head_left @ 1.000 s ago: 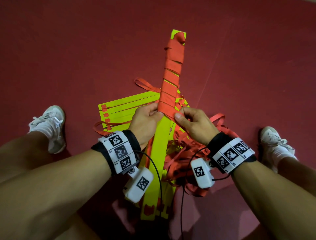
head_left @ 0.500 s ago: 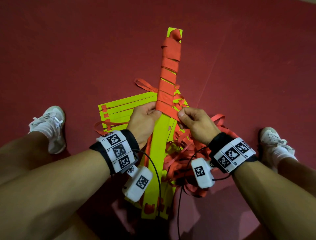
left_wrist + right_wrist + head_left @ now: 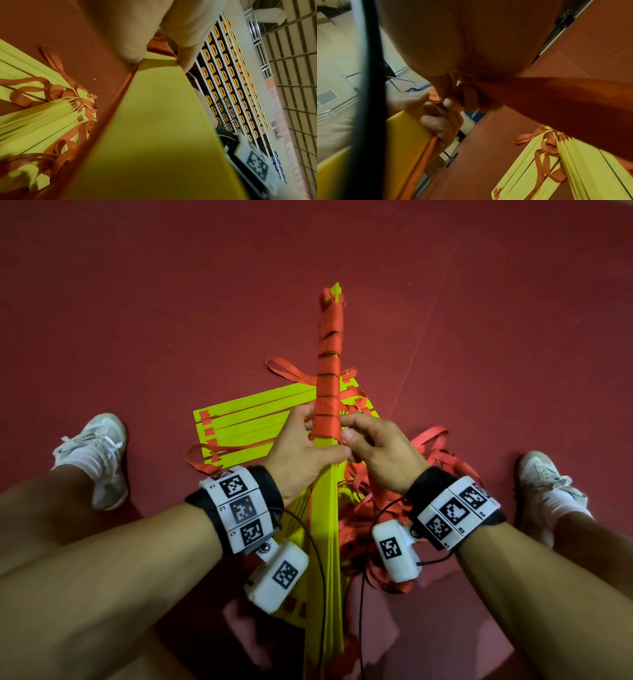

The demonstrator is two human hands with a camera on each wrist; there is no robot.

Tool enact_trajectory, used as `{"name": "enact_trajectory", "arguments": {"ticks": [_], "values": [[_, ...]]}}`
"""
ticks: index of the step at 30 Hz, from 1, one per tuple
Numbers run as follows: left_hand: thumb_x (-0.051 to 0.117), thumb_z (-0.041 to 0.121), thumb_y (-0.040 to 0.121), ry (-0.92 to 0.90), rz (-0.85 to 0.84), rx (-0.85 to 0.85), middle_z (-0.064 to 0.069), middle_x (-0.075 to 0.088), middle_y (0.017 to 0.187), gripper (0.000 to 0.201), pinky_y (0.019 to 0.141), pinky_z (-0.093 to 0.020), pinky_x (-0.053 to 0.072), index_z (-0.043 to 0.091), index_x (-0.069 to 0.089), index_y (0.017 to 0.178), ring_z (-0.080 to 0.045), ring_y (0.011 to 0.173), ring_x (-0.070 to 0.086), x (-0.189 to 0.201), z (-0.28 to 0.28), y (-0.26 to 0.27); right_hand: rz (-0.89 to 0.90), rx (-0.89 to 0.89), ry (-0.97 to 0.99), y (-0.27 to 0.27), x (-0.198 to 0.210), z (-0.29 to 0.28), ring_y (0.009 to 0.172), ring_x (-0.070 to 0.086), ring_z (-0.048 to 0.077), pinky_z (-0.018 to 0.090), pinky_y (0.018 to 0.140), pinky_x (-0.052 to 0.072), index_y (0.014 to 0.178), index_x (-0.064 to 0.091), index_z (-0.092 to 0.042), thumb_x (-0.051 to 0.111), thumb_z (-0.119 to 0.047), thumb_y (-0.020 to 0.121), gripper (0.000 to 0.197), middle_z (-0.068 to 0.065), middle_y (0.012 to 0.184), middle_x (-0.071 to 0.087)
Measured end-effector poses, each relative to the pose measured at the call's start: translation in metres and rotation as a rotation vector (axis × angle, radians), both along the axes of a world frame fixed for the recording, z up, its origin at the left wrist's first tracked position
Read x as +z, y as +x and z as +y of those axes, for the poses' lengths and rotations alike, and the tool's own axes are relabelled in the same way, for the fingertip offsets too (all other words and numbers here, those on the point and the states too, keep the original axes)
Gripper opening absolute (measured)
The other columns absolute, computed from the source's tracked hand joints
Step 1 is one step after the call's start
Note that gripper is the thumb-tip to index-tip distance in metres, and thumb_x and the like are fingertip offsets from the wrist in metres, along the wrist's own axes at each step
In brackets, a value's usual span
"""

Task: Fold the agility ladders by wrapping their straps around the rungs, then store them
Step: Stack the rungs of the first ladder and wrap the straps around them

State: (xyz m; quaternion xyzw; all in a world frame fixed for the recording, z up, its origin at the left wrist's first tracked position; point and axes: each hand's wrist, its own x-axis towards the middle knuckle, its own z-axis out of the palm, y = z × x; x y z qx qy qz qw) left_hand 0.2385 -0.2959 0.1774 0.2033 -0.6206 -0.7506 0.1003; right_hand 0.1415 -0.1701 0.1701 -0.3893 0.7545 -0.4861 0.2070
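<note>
Two hands meet mid-bundle: your left hand (image 3: 301,453) grips the stacked rungs (image 3: 325,508) pointing to 12 o'clock, right-hand fingers (image 3: 352,419) pinching the red strap (image 3: 328,392); lose tension and the wraps may unwind.

Head view dim but sharp, edges bowed by the wide lens. Both wrist views murky and orange-tinted, near skin and rungs (image 3: 154,121) blurred, shadowed.
</note>
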Motion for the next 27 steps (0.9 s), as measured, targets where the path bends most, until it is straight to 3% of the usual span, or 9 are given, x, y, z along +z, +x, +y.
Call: {"name": "enact_trajectory", "arguments": {"ticks": [3, 6, 9, 11, 13, 18, 21, 24, 27], "values": [[0.069, 0.003, 0.061, 0.013, 0.018, -0.051, -0.006, 0.06, 0.106, 0.069, 0.075, -0.036, 0.054, 0.013, 0.051, 0.127, -0.023, 0.076, 0.064, 0.002, 0.001, 0.001, -0.035, 0.013, 0.009, 0.0, 0.0, -0.001, 0.063, 0.054, 0.007, 0.032, 0.067, 0.045, 0.101, 0.066, -0.01, 0.05, -0.031, 0.095, 0.027, -0.008, 0.068, 0.06], [0.062, 0.0, 0.064, 0.049, 0.036, -0.069, -0.001, 0.058, 0.097, 0.065, 0.072, -0.034, 0.054, 0.006, 0.054, 0.128, -0.016, 0.072, 0.061, 0.005, 0.003, 0.003, -0.076, 0.042, 0.012, 0.003, 0.0, -0.002, 0.065, 0.06, 0.005, 0.026, 0.069, 0.046, 0.092, 0.065, -0.018, 0.05, -0.031, 0.094, 0.021, -0.008, 0.071, 0.064], [0.058, 0.0, 0.066, 0.044, 0.054, -0.069, -0.007, 0.055, 0.094, 0.054, 0.076, -0.041, 0.046, 0.006, 0.059, 0.12, -0.023, 0.079, 0.053, 0.005, 0.004, 0.003, -0.104, 0.028, 0.019, 0.003, 0.0, -0.004, 0.067, 0.06, 0.02, 0.041, 0.07, 0.05, 0.091, 0.064, -0.009, 0.051, -0.043, 0.093, 0.036, 0.004, 0.074, 0.066], [0.055, 0.0, 0.067, 0.048, 0.045, -0.087, -0.012, 0.055, 0.094, 0.047, 0.077, -0.044, 0.043, 0.011, 0.063, 0.112, -0.026, 0.081, 0.05, 0.004, 0.003, 0.003, -0.069, 0.017, 0.06, 0.003, 0.0, -0.004, 0.064, 0.054, 0.026, 0.051, 0.07, 0.048, 0.086, 0.062, -0.011, 0.05, -0.053, 0.09, 0.044, -0.003, 0.069, 0.065], [0.053, 0.0, 0.067, 0.081, 0.02, -0.104, -0.014, 0.058, 0.091, 0.043, 0.075, -0.041, 0.046, 0.015, 0.066, 0.105, -0.025, 0.077, 0.053, 0.003, 0.004, 0.003, -0.028, -0.01, 0.093, 0.004, 0.001, -0.003, 0.061, 0.046, 0.021, 0.052, 0.065, 0.045, 0.077, 0.057, -0.015, 0.048, -0.052, 0.09, 0.041, -0.011, 0.06, 0.058], [0.062, 0.009, 0.078, -0.048, 0.017, -0.099, -0.006, 0.068, 0.099, 0.032, 0.087, -0.037, 0.049, 0.022, 0.069, 0.106, -0.017, 0.09, 0.06, 0.0, 0.003, 0.003, 0.002, -0.119, 0.102, -0.001, 0.003, -0.001, 0.058, 0.038, 0.019, 0.043, 0.057, 0.035, 0.071, 0.052, -0.017, 0.049, -0.057, 0.087, 0.043, 0.001, 0.062, 0.044], [0.067, -0.002, 0.09, -0.135, -0.005, -0.072, -0.005, 0.07, 0.1, 0.03, 0.082, -0.029, 0.052, 0.017, 0.066, 0.113, -0.012, 0.088, 0.063, -0.005, -0.004, 0.001, -0.013, -0.145, 0.086, -0.004, 0.006, 0.002, 0.057, 0.036, 0.018, 0.035, 0.057, 0.031, 0.077, 0.055, -0.005, 0.055, -0.045, 0.095, 0.044, 0.003, 0.063, 0.043], [0.068, -0.003, 0.09, -0.124, -0.04, -0.055, 0.0, 0.072, 0.093, 0.026, 0.086, -0.041, 0.056, 0.019, 0.069, 0.104, -0.019, 0.092, 0.068, -0.006, -0.01, 0.002, -0.002, -0.147, 0.082, -0.004, 0.01, 0.004, 0.056, 0.038, 0.015, 0.031, 0.057, 0.032, 0.08, 0.059, -0.003, 0.059, -0.03, 0.1, 0.033, -0.001, 0.061, 0.045], [0.065, -0.002, 0.093, -0.056, -0.086, -0.029, 0.0, 0.073, 0.086, 0.023, 0.085, -0.046, 0.053, 0.02, 0.071, 0.097, -0.025, 0.088, 0.067, -0.003, -0.014, 0.002, 0.055, -0.107, 0.101, -0.007, 0.011, 0.007, 0.053, 0.042, 0.004, 0.026, 0.057, 0.036, 0.076, 0.062, -0.021, 0.059, -0.024, 0.099, 0.024, -0.01, 0.059, 0.051]]}}
